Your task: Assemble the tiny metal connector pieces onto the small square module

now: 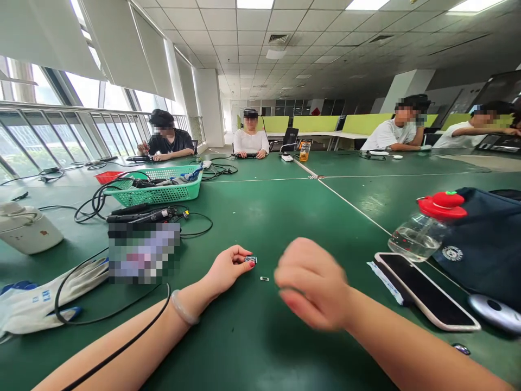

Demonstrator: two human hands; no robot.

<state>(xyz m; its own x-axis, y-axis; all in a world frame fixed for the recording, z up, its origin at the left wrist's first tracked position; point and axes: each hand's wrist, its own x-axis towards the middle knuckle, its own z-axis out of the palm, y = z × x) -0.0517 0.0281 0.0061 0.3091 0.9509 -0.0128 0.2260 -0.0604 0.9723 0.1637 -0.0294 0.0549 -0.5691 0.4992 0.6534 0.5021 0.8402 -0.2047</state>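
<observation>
My left hand [228, 270] pinches a small blue circuit board [250, 260] between thumb and fingertips, low over the green table. On the table just right of these fingertips lies a tiny rectangular part [264, 278], white with a dark middle. To the right of that part, my right hand [311, 285] is raised above the table and blurred by motion. Its fingers are curled inward with the thumb against them. Whatever they may hold is hidden from view.
Left stand a green basket [158, 193] with cables, a black cabled device [142, 217], gloves [52, 298] and a white jug [26, 228]. Right are a phone [427, 290], a red-lidded bottle [423, 233], a mouse [496, 313] and a dark bag [484, 239]. Several people sit beyond.
</observation>
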